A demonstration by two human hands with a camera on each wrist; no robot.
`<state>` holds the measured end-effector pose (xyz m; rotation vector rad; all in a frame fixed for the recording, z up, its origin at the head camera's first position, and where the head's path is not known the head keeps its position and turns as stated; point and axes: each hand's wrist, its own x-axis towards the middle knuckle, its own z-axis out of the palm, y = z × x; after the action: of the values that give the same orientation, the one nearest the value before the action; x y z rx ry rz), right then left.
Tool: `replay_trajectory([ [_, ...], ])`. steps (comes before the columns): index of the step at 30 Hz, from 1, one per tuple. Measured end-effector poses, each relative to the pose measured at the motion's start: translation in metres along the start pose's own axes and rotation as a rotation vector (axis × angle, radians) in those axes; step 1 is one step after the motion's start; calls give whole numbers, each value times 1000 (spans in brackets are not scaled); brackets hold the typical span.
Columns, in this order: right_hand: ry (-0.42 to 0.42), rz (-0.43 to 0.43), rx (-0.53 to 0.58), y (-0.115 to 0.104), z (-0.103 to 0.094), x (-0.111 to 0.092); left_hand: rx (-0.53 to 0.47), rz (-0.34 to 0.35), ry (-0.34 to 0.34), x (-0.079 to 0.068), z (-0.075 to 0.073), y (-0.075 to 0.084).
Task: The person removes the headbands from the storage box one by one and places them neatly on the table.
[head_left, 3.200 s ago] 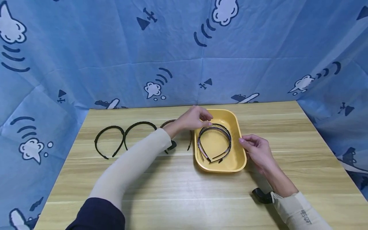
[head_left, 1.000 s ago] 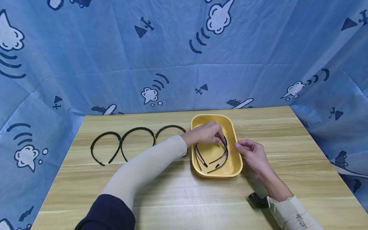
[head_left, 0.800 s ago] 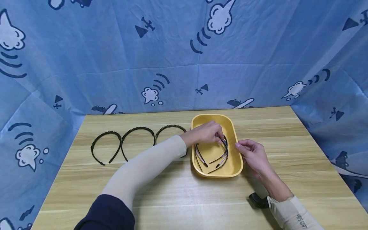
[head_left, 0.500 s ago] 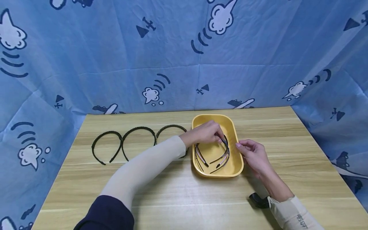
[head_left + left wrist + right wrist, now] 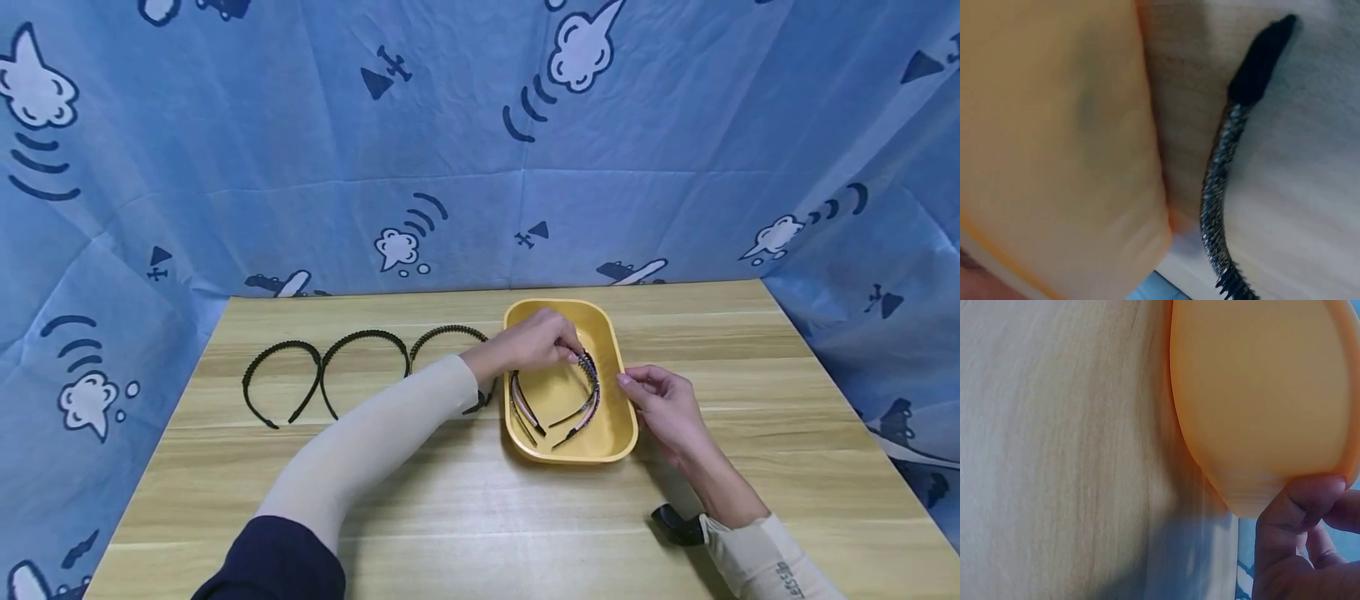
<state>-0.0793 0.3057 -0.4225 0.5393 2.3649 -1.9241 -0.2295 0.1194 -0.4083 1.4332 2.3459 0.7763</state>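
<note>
Left hand [image 5: 536,337] seems to pinch slim curved dark-and-pink headbands [image 5: 595,385], just past 12 o'clock inside the yellow plastic rounded tray [image 5: 577,457]; right hand [image 5: 667,404] pinches its rim at 3. Likely singling one out; next calls for untangling. Gripped band unclear; cream sleeve [image 5: 382,442] partly covers black toothed headbands [image 5: 365,334] toward 9.

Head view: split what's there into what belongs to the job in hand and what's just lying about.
Job in hand:
tray, pinched at its rim by the right hand
inner bands, in the tray, held by the left hand
outer bands, three in a row, probably part of it

Just there, it seems:
table
printed cloth
</note>
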Motion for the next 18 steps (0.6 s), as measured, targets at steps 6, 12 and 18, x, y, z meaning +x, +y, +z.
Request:
replay_trajectory([
  [6, -2, -3, 12, 1, 1, 0, -17, 27, 78, -3, -12, 1],
  [12, -3, -9, 26, 2, 1, 1, -34, 13, 126, -6, -21, 3],
  [18, -16, -20, 55, 3, 1, 1, -31, 10, 181, -10, -32, 8],
])
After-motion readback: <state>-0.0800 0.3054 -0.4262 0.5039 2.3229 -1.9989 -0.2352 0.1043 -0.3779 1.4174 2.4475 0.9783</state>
